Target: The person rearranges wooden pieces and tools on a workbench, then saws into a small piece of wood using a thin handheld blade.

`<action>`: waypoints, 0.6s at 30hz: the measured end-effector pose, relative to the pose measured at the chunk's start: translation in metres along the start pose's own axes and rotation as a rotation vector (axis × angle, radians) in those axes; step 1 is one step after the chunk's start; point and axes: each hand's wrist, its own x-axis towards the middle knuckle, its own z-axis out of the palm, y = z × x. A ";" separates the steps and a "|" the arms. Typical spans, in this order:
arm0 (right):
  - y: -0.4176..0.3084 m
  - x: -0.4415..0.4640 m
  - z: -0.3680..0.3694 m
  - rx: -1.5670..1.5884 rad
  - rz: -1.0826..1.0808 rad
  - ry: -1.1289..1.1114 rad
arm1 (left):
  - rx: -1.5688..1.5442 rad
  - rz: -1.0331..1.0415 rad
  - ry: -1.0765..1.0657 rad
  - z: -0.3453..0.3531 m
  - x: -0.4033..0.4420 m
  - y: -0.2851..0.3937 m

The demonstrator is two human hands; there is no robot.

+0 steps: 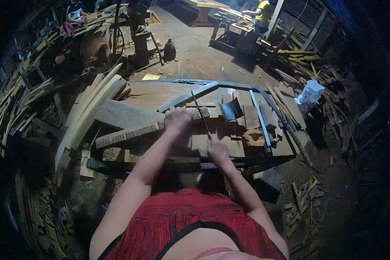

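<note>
My left hand (178, 119) is closed on a thick wooden board (130, 135) with a rough, ridged edge, which lies across the workbench. Its end (199, 114) shows just right of that hand. In my right hand (218, 148) is a long thin-bladed tool (200, 110), its blade slanting up and away across the board near this end. The blade appears to touch the wood, but its exact kind is hard to make out. Beyond my left hand lies a grey straight strip (188, 96). A dark curved piece (231, 109) sits to the right of the blade.
A pale, marked straightedge (260, 118) and wood offcuts (254, 138) lie on the bench's right. Long planks (89, 108) lean at left. A white container (311, 93) stands at right. Scrap wood piles (305, 197) flank the bench. Two other people (263, 12) (75, 13) are farther back.
</note>
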 end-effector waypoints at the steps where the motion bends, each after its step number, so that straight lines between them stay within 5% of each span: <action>1: 0.005 -0.024 0.002 -0.083 0.057 -0.013 | -0.001 -0.009 -0.003 0.000 -0.002 0.000; 5: -0.011 -0.075 -0.023 -0.083 0.218 -0.040 | -0.007 -0.002 0.055 0.010 0.003 -0.005; 8: 0.003 -0.032 -0.015 -0.421 -0.110 -0.141 | -0.007 0.034 0.115 0.011 0.000 -0.005; 10: -0.014 0.008 -0.024 0.117 -0.171 0.163 | -0.015 0.031 0.059 0.010 0.003 -0.006; 12: -0.031 0.042 -0.017 -0.030 0.110 0.056 | -0.013 0.071 0.065 0.008 -0.001 -0.005; 15: -0.028 0.022 -0.015 -0.002 0.184 0.033 | -0.010 0.051 0.091 0.002 -0.001 -0.001; 16: 0.015 -0.003 0.018 -0.020 -0.028 0.030 | -0.017 0.004 0.102 -0.001 -0.002 -0.001; 18: -0.020 -0.041 -0.020 -0.077 0.253 -0.090 | -0.038 -0.004 0.003 -0.011 -0.002 0.000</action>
